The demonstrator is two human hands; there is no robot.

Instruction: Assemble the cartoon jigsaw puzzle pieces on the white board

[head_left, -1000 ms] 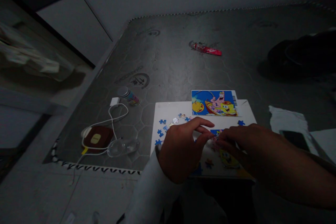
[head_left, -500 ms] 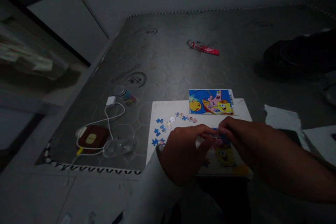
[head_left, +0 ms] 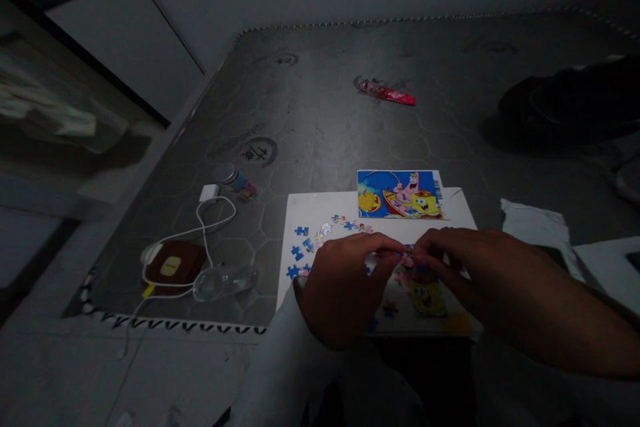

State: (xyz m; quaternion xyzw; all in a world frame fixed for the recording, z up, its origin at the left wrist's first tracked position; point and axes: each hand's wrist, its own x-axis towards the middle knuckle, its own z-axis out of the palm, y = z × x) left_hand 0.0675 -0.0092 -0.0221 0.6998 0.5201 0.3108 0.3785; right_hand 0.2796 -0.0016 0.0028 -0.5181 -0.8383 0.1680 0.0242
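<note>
On a white board (head_left: 320, 202), both hands meet at the upper end of a partly joined jigsaw puzzle (head_left: 427, 298), which shows a yellow cartoon face. My left hand (head_left: 343, 287) has thumb and forefinger closed at a small pink-and-blue puzzle piece (head_left: 407, 259). From the other side, the bent fingers of my right hand (head_left: 460, 260) pinch at the same spot and partly cover it. Loose puzzle pieces (head_left: 297, 253) lie left of my left hand, and one dark piece (head_left: 390, 308) is below its fingers. A picture card (head_left: 400, 195) of the cartoon lies behind the hands.
A capped jar (head_left: 237, 181), a white charger (head_left: 209, 193) with its cable, a brown case (head_left: 177, 263) and a clear plastic container (head_left: 225, 281) are at left. A red wrapper (head_left: 387, 91) lies farther back. A white packet (head_left: 535, 227) and a black object (head_left: 575, 107) are at right.
My left hand has tilted slightly, and its fingertips have moved closer to my right fingers. The right fingers have shifted a little left, uncovering more pieces beneath the hands.
</note>
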